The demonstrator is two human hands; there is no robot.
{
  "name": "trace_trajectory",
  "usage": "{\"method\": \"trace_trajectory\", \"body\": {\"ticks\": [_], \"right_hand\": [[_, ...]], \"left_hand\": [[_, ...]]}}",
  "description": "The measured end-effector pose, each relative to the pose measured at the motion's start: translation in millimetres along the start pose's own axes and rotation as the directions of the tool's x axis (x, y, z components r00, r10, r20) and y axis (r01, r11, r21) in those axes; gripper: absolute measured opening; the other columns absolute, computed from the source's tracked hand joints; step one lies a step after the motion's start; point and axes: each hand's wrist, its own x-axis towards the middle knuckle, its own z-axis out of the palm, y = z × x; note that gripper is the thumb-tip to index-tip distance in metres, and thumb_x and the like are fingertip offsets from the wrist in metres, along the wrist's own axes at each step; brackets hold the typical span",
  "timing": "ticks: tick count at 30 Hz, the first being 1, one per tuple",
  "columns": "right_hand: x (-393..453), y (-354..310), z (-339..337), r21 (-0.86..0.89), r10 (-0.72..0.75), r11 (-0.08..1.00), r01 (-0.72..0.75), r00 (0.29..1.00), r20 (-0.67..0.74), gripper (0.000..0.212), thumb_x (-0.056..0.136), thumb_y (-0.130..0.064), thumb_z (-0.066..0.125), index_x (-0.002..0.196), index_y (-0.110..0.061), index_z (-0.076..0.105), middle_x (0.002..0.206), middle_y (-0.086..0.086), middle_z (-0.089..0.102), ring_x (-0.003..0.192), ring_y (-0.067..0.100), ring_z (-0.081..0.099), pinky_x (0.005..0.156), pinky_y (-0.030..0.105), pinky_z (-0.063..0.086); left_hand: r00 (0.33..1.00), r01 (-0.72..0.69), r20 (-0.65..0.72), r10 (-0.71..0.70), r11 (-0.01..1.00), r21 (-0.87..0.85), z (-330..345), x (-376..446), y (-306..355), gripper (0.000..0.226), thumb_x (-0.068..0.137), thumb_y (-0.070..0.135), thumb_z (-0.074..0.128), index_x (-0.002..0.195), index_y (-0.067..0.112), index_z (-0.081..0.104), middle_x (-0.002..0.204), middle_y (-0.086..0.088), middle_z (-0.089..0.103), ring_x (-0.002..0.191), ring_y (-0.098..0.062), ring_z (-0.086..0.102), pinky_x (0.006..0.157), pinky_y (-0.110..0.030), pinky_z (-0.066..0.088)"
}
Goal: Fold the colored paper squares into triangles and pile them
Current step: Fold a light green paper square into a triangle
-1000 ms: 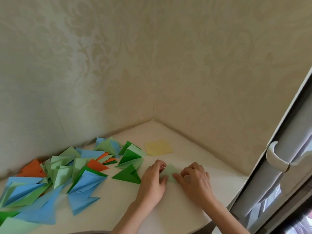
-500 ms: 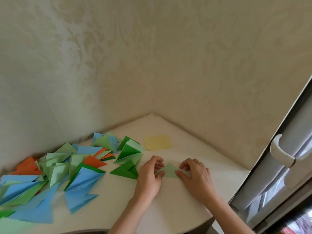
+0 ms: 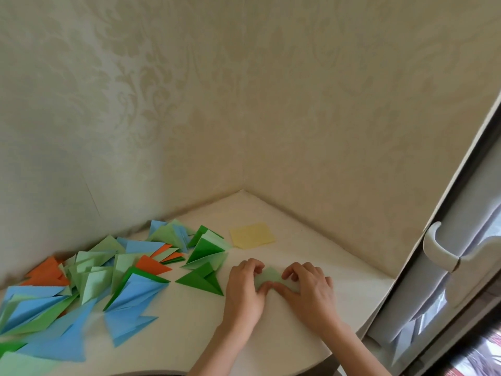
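A small pale green paper [image 3: 269, 277] lies on the white table [image 3: 176, 335] between my two hands. My left hand [image 3: 244, 287] has curled fingers over the paper's left part, thumb tip on it. My right hand [image 3: 309, 287] curls its fingers on the right part, thumb meeting the left thumb at the paper's near edge. Most of the paper is hidden by the hands. A yellow paper square [image 3: 252, 235] lies flat behind them. To the left spreads a pile of folded triangles [image 3: 89, 283] in blue, green, pale green and orange; a dark green triangle [image 3: 202, 281] lies nearest my left hand.
Patterned beige walls [image 3: 244, 104] meet in a corner behind the table. A white window frame with a handle [image 3: 440, 251] stands at the right. The table's rounded front edge runs along the bottom.
Both hands have closed in on the pale green paper, thumbs now meeting at its near edge. The camera has shifted slightly.
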Motion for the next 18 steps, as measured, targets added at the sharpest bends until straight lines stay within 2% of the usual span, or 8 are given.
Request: {"method": "trace_trajectory", "body": {"ticks": [6,13,15,18], "right_hand": [[4.9,6.8,-3.7,0.105,0.013,0.994,-0.021,0.997,0.077,0.015,0.083,-0.05,0.064,0.091,-0.041,0.054,0.092,-0.017,0.049,0.095,0.006,0.043,0.082,0.025,0.026],[1.1,7.3,-0.3,0.116,0.008,0.993,-0.012,0.999,0.035,0.017,0.084,-0.049,0.064,0.094,-0.039,0.054,0.092,-0.018,0.048,0.094,0.005,0.042,0.084,0.026,0.027],[-0.1,7.4,-0.4,0.116,0.008,0.993,-0.013,0.999,0.037,0.017,0.084,-0.048,0.063,0.094,-0.039,0.053,0.093,-0.017,0.048,0.094,0.006,0.042,0.083,0.026,0.027],[0.8,6.5,-1.3,0.114,-0.003,0.993,0.0,1.0,0.027,0.017,0.084,-0.049,0.063,0.093,-0.04,0.052,0.093,-0.018,0.047,0.094,0.006,0.042,0.082,0.026,0.027]], "left_hand": [[0.998,0.044,0.054,-0.043,0.999,-0.011,-9.0,9.3,-4.5,0.028,0.078,0.013,0.076,0.102,0.02,0.062,0.092,0.011,0.06,0.085,-0.01,0.053,0.077,-0.017,0.042],[0.997,-0.081,0.032,0.075,0.943,0.323,-11.1,-0.8,4.6,0.035,0.085,0.033,0.068,0.115,0.017,0.058,0.104,0.0,0.059,0.095,-0.019,0.052,0.083,-0.03,0.045],[0.999,-0.039,0.046,0.026,0.946,0.322,-9.5,-0.1,8.9,0.036,0.087,0.033,0.067,0.117,0.018,0.056,0.108,-0.001,0.056,0.098,-0.02,0.052,0.085,-0.03,0.044],[0.987,0.09,0.107,-0.122,0.96,0.267,-10.2,11.5,8.7,0.037,0.085,0.033,0.069,0.117,0.02,0.056,0.112,0.0,0.056,0.104,-0.019,0.053,0.087,-0.027,0.043]]}}
